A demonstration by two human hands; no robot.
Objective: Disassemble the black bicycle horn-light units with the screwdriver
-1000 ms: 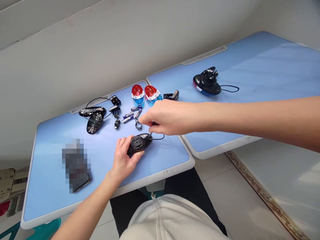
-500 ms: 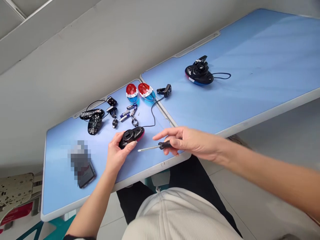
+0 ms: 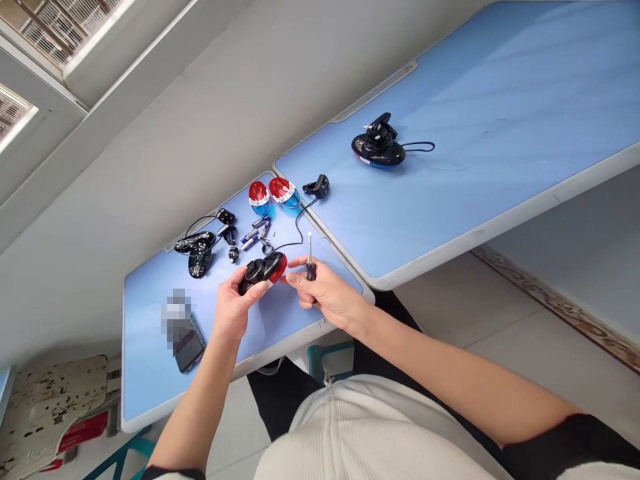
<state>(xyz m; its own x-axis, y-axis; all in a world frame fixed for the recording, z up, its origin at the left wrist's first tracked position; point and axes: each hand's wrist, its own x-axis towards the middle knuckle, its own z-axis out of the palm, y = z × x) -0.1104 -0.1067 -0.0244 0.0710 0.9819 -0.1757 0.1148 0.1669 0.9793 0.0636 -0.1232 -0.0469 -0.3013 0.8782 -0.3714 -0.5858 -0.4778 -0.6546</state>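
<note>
My left hand [image 3: 235, 300] grips the near-left side of a black bicycle light [image 3: 265, 270] with a red lens at its right end. A black cable runs from it to a small black clamp switch [image 3: 317, 187]. My right hand [image 3: 325, 290] holds a screwdriver [image 3: 311, 267] by its dark handle, shaft pointing up and away; its fingertips are close to the light's red end, and I cannot tell whether they touch it. Just beyond lie a ring clamp [image 3: 267, 248], several blue-and-white batteries [image 3: 255, 233] and two red-and-blue lens covers [image 3: 259, 198].
Opened black housings [image 3: 199, 253] with wires and small brackets [image 3: 227, 233] lie at the left. A phone [image 3: 189, 347], partly blurred out, is near the left front. Another assembled light [image 3: 379, 143] with a cable loop stands on the right-hand blue table [image 3: 475, 167].
My right hand has moved left to the light, and the screwdriver has swung from pointing left to pointing upward. The light is tilted, showing more red lens. The camera view has shifted.
</note>
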